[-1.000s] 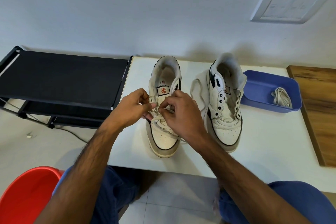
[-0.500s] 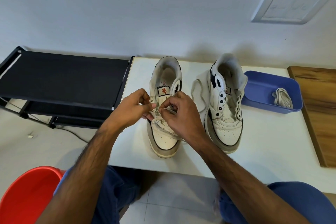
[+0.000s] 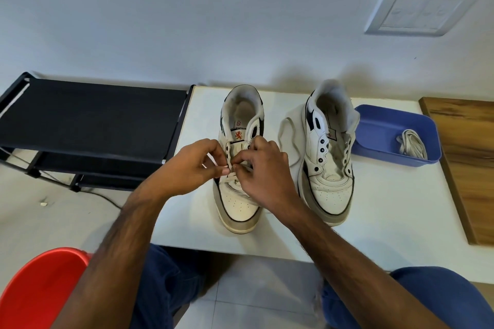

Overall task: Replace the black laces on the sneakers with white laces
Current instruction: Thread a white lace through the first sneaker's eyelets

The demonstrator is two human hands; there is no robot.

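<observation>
White lace (image 3: 227, 177) is pinched by left hand (image 3: 191, 168) and right hand (image 3: 263, 172) over the left sneaker (image 3: 239, 168); best kept flat, pulled evenly through eyelets.

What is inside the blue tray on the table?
The blue tray holds one bundled white lace toward its right end. The rest shows bare blue floor. What is under the bundle cannot be seen.

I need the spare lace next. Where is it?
In the head view, the spare white lace lies bundled in the blue tray on the table's right, beside the unlaced sneaker.
</observation>
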